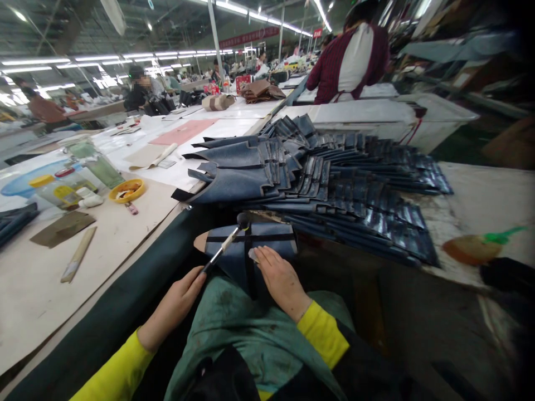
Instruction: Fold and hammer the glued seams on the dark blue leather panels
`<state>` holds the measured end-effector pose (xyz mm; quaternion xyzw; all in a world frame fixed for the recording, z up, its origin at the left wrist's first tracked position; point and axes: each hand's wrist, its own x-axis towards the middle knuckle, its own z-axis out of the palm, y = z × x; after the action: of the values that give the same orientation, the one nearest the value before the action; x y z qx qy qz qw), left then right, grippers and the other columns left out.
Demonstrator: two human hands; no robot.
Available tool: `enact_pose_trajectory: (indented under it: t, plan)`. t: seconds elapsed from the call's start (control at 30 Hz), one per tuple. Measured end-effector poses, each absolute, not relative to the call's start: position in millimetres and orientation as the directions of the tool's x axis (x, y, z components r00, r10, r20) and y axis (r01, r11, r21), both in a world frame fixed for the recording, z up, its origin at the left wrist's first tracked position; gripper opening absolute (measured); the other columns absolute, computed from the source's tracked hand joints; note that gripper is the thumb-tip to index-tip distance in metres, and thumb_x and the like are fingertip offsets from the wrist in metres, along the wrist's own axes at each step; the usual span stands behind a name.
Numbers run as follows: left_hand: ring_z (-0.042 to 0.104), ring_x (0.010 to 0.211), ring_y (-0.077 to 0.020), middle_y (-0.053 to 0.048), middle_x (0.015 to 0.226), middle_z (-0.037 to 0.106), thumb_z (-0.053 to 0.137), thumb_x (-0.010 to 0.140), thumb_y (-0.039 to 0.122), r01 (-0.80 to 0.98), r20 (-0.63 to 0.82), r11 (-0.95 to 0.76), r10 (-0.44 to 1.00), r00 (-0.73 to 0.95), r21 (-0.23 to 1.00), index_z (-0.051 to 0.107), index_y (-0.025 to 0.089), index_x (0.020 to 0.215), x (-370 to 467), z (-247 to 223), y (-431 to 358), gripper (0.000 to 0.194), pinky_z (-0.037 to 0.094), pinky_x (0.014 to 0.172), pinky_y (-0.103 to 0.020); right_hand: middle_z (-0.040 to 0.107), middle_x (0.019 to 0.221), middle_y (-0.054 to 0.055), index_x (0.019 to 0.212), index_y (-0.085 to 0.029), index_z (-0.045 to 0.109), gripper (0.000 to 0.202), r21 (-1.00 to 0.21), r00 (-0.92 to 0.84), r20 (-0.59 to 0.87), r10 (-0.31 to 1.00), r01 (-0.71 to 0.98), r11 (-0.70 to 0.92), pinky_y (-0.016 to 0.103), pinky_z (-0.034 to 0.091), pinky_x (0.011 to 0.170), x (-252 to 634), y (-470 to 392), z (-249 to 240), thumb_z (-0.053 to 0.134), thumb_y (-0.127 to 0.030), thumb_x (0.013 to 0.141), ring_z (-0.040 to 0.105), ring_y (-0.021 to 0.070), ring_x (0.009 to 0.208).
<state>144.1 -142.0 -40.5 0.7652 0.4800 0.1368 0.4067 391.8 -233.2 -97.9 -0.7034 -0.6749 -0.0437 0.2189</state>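
Note:
My left hand [186, 291] is closed around the dark handle of a hammer [220, 252], which has a metal shaft and a round black head. The head is over a blue leather piece [273, 233] with crossing black strips and a tan tip at its left end. This piece lies across my lap, on green cloth. On its right part rests my right hand [286, 283], fingers close together and bent a little. A small pale thing [253, 255] shows at those fingertips; whether it is held or worn I cannot tell.
Stacked blue leather pieces [246, 175] overlap on the bench ahead. To the left are a yellow dish [126, 190], a glass jar [100, 164], a yellow-capped bottle [54, 190] and a flat wooden stick [78, 254]. An orange bottle [472, 248] lies right. A co-worker [351, 61] sits beyond.

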Motion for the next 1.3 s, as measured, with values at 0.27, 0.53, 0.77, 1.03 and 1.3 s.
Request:
enact_pose_trajectory:
  t: [0.27, 0.53, 0.77, 1.03, 1.3]
  plan:
    - [0.060, 0.092, -0.0225, -0.005, 0.096, 0.066, 0.042, 0.085, 0.049, 0.642, -0.263, -0.253, 0.759, 0.595, 0.724, 0.058, 0.022, 0.113, 152.2, -41.5, -150.1, 0.042, 0.044, 0.081, -0.028, 0.049, 0.132, 0.011, 0.131, -0.016, 0.044, 0.042, -0.263, 0.093, 0.356, 0.930, 0.965, 0.004, 0.037, 0.044, 0.095, 391.8, -233.5, -98.2, 0.035, -0.011, 0.090, 0.042, 0.0214, 0.123]
    - [0.060, 0.087, -0.0216, -0.006, 0.091, 0.065, 0.041, 0.085, 0.051, 0.616, -0.224, -0.260, 0.772, 0.595, 0.744, 0.057, 0.018, 0.111, 161.3, -45.7, -140.7, 0.045, 0.044, 0.079, -0.028, 0.047, 0.133, 0.010, 0.131, -0.013, 0.044, 0.042, -0.255, 0.107, 0.338, 0.935, 0.967, -0.019, 0.036, 0.043, 0.096, 390.8, -234.2, -96.5, 0.034, -0.011, 0.091, 0.041, 0.0211, 0.123]
    - [0.060, 0.078, -0.0202, -0.006, 0.083, 0.066, 0.041, 0.085, 0.052, 0.554, -0.162, -0.226, 0.810, 0.564, 0.801, 0.056, 0.014, 0.113, 171.6, -44.1, -140.9, 0.050, 0.047, 0.073, -0.027, 0.046, 0.135, 0.008, 0.132, -0.014, 0.043, 0.043, -0.240, 0.101, 0.347, 0.932, 0.971, -0.016, 0.035, 0.042, 0.098, 392.0, -239.7, -100.2, 0.034, -0.011, 0.090, 0.039, 0.0208, 0.125]
    - [0.060, 0.073, -0.0194, -0.005, 0.075, 0.065, 0.040, 0.084, 0.053, 0.558, -0.159, -0.255, 0.793, 0.588, 0.790, 0.058, 0.013, 0.110, 185.6, -39.7, -140.3, 0.052, 0.047, 0.070, -0.027, 0.046, 0.135, 0.008, 0.132, -0.015, 0.043, 0.044, -0.242, 0.105, 0.348, 0.932, 0.970, -0.019, 0.035, 0.042, 0.097, 392.2, -241.2, -104.0, 0.036, -0.010, 0.090, 0.038, 0.0204, 0.125]
    - [0.056, 0.070, -0.0166, -0.003, 0.071, 0.061, 0.040, 0.084, 0.052, 0.549, -0.206, -0.301, 0.705, 0.679, 0.780, 0.061, 0.015, 0.100, 205.5, -34.0, -137.6, 0.045, 0.045, 0.067, -0.025, 0.046, 0.135, 0.007, 0.133, -0.014, 0.043, 0.043, -0.238, 0.115, 0.333, 0.936, 0.971, -0.034, 0.035, 0.043, 0.095, 391.2, -242.1, -102.7, 0.036, -0.011, 0.090, 0.038, 0.0204, 0.126]
